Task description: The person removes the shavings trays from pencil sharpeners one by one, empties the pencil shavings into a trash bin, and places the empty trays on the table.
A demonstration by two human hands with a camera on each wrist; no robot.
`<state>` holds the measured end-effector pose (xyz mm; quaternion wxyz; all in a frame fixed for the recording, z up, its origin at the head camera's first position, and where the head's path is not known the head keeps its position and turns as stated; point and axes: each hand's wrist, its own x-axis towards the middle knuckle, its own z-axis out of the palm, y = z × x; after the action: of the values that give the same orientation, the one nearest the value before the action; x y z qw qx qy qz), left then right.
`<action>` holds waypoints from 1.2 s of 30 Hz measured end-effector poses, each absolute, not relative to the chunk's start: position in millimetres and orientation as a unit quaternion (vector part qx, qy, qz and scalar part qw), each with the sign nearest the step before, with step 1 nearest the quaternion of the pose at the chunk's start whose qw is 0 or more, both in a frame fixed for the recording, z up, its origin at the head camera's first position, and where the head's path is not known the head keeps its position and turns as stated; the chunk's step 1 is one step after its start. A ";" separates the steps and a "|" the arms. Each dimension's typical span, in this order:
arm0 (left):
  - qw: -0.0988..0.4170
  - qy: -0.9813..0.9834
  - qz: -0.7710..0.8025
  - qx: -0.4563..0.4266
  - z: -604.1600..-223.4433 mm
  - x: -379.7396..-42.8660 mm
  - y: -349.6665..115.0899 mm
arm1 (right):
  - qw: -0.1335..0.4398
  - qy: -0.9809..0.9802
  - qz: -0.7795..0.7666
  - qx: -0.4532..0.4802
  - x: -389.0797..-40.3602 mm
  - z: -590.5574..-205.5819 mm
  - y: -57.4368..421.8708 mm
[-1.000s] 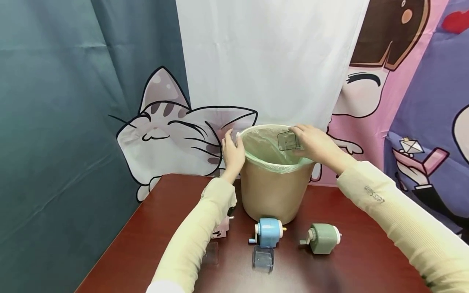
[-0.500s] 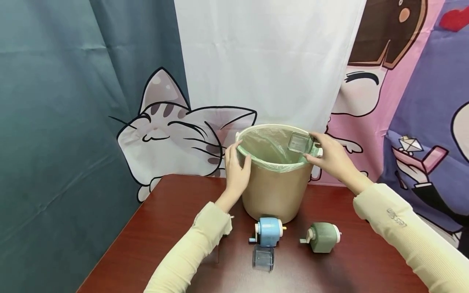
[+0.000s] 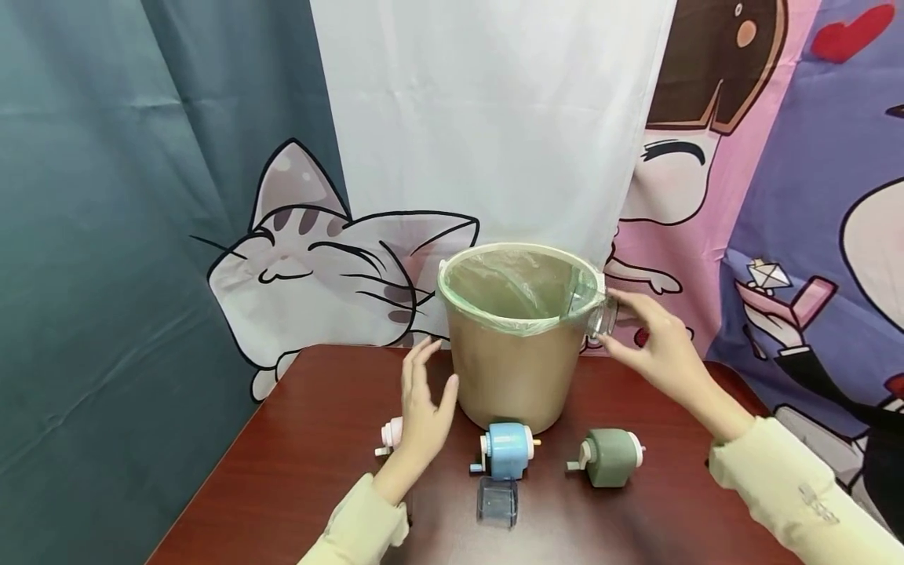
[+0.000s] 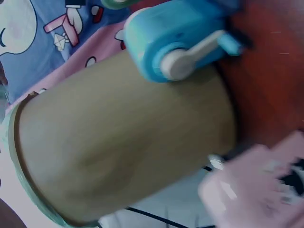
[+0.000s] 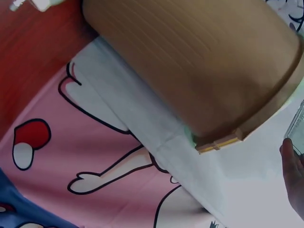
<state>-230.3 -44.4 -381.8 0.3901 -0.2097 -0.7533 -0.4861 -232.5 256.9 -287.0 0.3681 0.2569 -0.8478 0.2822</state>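
My right hand (image 3: 657, 345) pinches a small clear plastic box (image 3: 603, 318) between thumb and fingers, just outside the right rim of a tan trash bin (image 3: 515, 365) lined with a pale green bag. In the right wrist view, only an edge of that box (image 5: 298, 130) shows by a fingertip. My left hand (image 3: 425, 412) hovers empty at the bin's lower left, fingers loosely spread. Its wrist partly covers a pink hand-crank pencil sharpener (image 3: 392, 431); more of the pink sharpener (image 4: 256, 190) appears, blurred, in the left wrist view.
A blue crank sharpener (image 3: 510, 451) stands before the bin, with a clear tray (image 3: 497, 502) in front of it. To the right sits a green sharpener (image 3: 613, 457). Cartoon-printed curtains (image 3: 494, 118) hang behind the dark red table (image 3: 339, 408).
My right hand has drawn the clear box from over the bin's opening rightward and down past the rim. My left hand has left the left rim and dropped toward the table.
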 end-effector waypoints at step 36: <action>0.352 -0.800 -0.447 -0.192 -446.1 -182.8 -136.3 | 0.219 -0.887 0.237 0.331 -164.8 -441.4 290.5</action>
<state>-182.8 -136.3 -446.1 0.3520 -0.1921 -0.7998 -0.4466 -164.8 290.5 -441.4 0.2193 0.3307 -0.8867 0.2372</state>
